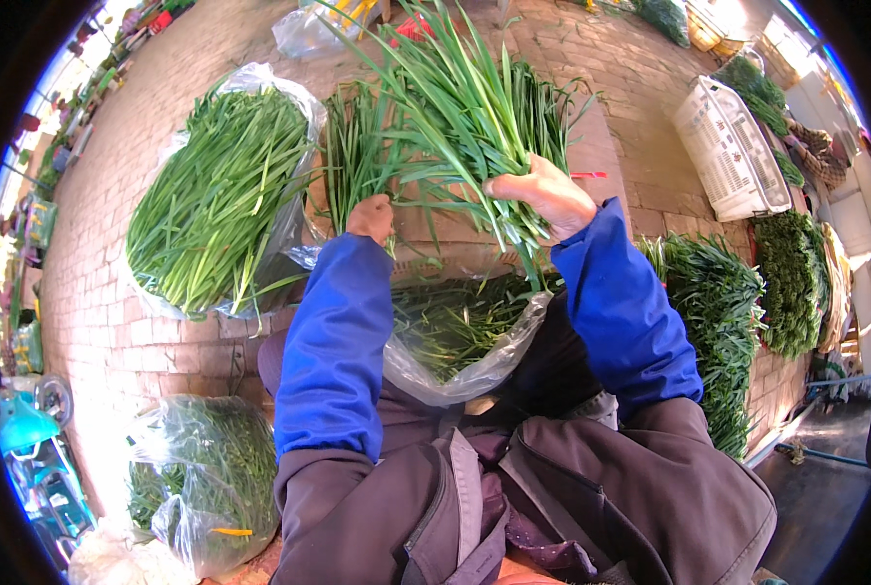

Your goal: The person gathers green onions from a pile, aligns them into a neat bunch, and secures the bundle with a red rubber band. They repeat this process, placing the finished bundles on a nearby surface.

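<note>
My right hand (548, 194) grips a loose bunch of long flat green leaves, like garlic chives (472, 110), near its pale stem ends; the leaf tips fan away from me. My left hand (372, 218) is closed around the lower ends of a narrower chive bundle (349, 139) on the left side of a cardboard surface (600, 150). Behind the raised bunch lies another dark green bundle (541, 110), partly hidden. A red strip (589, 175) sticks out beside my right wrist. Between my knees, an open clear plastic bag (472, 387) contains loose leaves.
A large heap of chives (216, 197) rests on clear plastic at the left. A filled plastic bag (205, 475) stands lower left. At right are a white slatted crate (728, 150) and stacked greens (713, 336). Brick paving (128, 241) surrounds everything.
</note>
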`<control>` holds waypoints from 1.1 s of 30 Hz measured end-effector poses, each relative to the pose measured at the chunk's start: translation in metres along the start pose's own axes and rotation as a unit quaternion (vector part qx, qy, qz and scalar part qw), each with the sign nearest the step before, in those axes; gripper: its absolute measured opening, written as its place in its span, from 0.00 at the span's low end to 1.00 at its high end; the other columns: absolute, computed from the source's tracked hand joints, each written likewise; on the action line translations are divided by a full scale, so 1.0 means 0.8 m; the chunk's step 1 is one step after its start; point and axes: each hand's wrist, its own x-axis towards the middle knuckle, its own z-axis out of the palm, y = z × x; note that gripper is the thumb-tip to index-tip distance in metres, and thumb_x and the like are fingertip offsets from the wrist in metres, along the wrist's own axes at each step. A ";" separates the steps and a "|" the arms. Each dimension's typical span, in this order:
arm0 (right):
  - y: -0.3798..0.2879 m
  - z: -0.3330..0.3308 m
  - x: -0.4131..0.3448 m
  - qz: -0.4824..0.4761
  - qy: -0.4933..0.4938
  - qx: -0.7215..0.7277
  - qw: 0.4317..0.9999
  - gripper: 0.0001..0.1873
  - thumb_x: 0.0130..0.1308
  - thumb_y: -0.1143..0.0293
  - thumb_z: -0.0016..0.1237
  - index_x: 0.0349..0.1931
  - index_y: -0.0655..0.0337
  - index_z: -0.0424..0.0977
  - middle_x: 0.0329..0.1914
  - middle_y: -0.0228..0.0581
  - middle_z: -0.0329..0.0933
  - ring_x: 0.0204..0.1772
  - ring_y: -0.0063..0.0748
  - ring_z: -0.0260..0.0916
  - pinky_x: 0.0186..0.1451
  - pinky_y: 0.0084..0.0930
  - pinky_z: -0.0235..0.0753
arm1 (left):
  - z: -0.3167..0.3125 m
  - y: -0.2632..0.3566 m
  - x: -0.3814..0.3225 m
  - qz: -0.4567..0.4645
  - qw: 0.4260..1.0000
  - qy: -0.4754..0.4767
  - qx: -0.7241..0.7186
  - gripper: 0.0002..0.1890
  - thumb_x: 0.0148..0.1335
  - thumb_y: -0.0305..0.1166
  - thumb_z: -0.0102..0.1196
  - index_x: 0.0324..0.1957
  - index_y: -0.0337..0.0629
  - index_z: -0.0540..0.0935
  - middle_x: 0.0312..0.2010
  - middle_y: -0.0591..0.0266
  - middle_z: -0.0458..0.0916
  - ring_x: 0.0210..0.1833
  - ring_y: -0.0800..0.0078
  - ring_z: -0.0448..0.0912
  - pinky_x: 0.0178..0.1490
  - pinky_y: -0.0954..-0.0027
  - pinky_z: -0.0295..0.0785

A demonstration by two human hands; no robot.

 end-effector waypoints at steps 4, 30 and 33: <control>-0.026 -0.015 -0.029 -0.006 0.003 0.017 1.000 0.18 0.62 0.73 0.56 0.53 0.64 0.77 0.39 0.30 0.80 0.37 0.20 0.74 0.40 0.24 0.74 | 0.001 0.000 0.009 -0.036 0.997 0.013 -0.063 0.22 0.71 0.36 0.44 0.64 0.44 0.76 0.43 0.60 0.83 0.27 0.73 0.80 0.22 0.68 0.70; 0.154 0.077 -0.083 0.075 0.093 -0.339 0.933 0.33 0.55 0.64 0.59 0.60 0.65 0.63 0.41 0.62 0.81 0.47 0.63 0.80 0.49 0.52 0.77 | 0.060 0.020 -0.148 0.104 0.909 -0.178 -0.362 0.37 0.66 0.50 0.64 0.68 0.40 0.67 0.62 0.58 0.75 0.65 0.65 0.72 0.71 0.59 0.61; 0.162 0.089 -0.095 -0.002 0.086 -0.434 0.897 0.38 0.56 0.67 0.59 0.65 0.68 0.58 0.42 0.62 0.81 0.45 0.60 0.81 0.46 0.51 0.78 | 0.066 0.018 -0.151 0.085 0.895 -0.173 -0.403 0.31 0.66 0.43 0.65 0.66 0.42 0.70 0.59 0.59 0.78 0.60 0.64 0.76 0.66 0.56 0.68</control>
